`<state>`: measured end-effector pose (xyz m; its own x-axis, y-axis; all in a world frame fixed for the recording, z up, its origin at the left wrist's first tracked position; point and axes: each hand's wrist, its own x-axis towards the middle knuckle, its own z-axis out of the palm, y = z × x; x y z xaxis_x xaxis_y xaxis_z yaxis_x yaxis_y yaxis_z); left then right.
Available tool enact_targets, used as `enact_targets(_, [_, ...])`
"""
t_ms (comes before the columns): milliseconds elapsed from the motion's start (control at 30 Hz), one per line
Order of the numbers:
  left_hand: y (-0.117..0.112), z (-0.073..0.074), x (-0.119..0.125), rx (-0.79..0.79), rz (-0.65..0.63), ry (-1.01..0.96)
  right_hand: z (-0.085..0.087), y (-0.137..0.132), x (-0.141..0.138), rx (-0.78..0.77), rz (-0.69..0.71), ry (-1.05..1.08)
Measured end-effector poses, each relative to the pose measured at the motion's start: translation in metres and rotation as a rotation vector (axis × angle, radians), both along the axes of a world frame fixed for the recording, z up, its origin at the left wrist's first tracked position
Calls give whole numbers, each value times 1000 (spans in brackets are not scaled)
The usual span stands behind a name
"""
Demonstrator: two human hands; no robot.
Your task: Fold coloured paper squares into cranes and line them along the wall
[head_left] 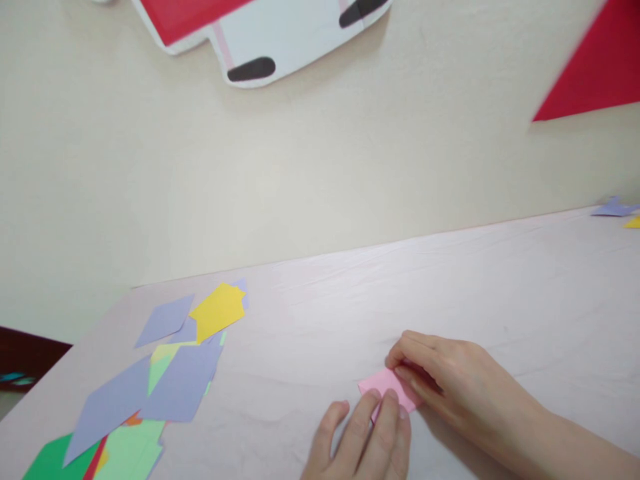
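Here, both hands (367, 437) (453, 373) touch plain pink paper (379, 381).

It seems an indoor craft place, whether classroom or home I cannot tell: coloured papers (183, 383) lie on a bench (290, 360) against a pale wall (320, 167) bearing cut-out decorations (290, 43).

A plain, off-white wall (350, 167) fills the upper part of the view, bearing a white-and-red cutout (285, 50) with two black ovals and, at the upper right, a red panel (600, 70) with a pointed corner. Below, a pale, faintly lined worktop (305, 313) meets it along a slanting edge. Soft light brightens the worktop's middle. A dark brown surface (35, 353) shows at far left.
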<state>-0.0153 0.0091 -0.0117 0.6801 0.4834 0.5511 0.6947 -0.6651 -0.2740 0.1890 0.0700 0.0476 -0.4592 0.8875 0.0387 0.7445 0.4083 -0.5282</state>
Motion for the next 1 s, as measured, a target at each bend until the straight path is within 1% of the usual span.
enact_targets(67, [1, 6, 0, -22, -2, -4, -1, 0, 0, 14, 9, -19])
enact_targets(167, [4, 14, 0, -35, -38, -5, 2, -2, 0, 28, 16, -32])
enact_targets(333, [8, 22, -2, -45, -61, 69, 14, -7, 0, -50, 3, 71])
enact_targets(500, [7, 20, -3, -40, -58, 65, 17, -12, 3, -84, 20, 167])
enact_targets(700, [5, 15, -3, -46, -35, 65, 15, -13, 4, -57, 10, 180])
enact_targets(833, [5, 19, -4, -76, -45, 57, 15, -12, 4, -52, 12, 160])
enact_targets(1000, [6, 24, -5, -102, -48, 99, 14, -11, 3, -72, -2, 135])
